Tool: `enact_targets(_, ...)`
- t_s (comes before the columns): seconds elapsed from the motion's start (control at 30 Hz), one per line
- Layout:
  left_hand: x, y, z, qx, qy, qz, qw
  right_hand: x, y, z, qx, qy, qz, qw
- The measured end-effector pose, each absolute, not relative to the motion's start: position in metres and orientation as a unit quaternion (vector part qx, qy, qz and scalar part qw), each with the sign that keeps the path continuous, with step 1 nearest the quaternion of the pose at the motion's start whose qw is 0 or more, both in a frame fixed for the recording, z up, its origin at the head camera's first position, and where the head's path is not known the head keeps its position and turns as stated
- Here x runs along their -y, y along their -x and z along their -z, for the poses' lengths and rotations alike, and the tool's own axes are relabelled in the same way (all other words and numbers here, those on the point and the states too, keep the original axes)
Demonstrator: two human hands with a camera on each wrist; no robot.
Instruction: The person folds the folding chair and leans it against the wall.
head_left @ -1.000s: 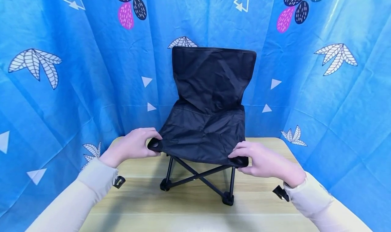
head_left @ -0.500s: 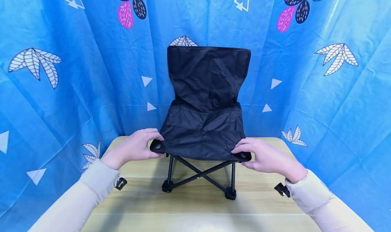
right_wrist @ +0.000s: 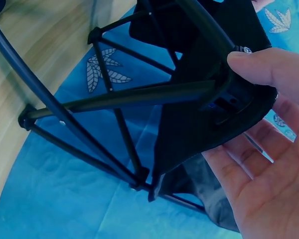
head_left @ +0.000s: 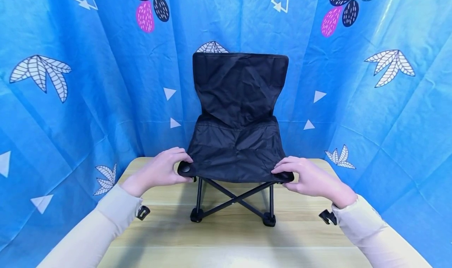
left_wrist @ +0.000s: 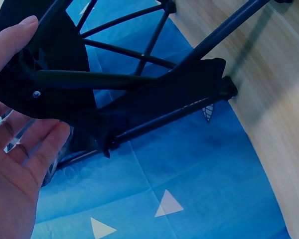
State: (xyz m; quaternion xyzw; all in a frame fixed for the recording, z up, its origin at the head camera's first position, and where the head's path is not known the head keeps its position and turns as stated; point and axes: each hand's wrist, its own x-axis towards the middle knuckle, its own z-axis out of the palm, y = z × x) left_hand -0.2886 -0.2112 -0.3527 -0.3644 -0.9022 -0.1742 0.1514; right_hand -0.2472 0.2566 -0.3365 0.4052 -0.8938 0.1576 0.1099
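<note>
A black folding camping chair (head_left: 236,150) stands unfolded, its seat and backrest spread and its front legs crossing in an X. At the seat's front left corner, my left hand (head_left: 160,172) grips the fabric, fingers above and thumb below. My right hand (head_left: 312,181) holds the front right corner in the same way. From below, the left wrist view shows my thumb by the frame tube (left_wrist: 89,79) under the seat corner. In the right wrist view the thumb presses near the corner joint, with the crossed leg tubes (right_wrist: 139,97) beside it.
A light wooden tabletop (head_left: 226,238) lies under the chair's feet. Blue patterned curtains (head_left: 106,83) hang behind and on both sides, close to the table's edges. A black buckle (head_left: 143,212) hangs at the left cuff, and another buckle (head_left: 327,217) at the right one.
The chair has turned to sit straighter before me. Its backrest shifted left, while the front right foot moved back and slightly right. Both hands kept hold of the corners and moved a little right.
</note>
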Motion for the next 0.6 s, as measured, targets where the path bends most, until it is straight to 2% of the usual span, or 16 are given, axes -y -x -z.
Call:
enact_targets(0.2,0.2125,0.2861,0.3559,0.899,0.367,0.179,0.159,-0.2577,0.2454,0.3389,0.891,-0.403,-0.169,0.119)
enact_targets(0.43,0.2169,0.2851,0.3597,0.880,0.389,0.188,0.194,-0.2610,0.2467,0.3441,0.877,-0.414,-0.178,0.168)
enact_targets(0.6,0.2191,0.2835,0.3599,0.871,0.401,0.191,0.208,-0.2635,0.2453,0.3453,0.882,-0.399,-0.176,0.179)
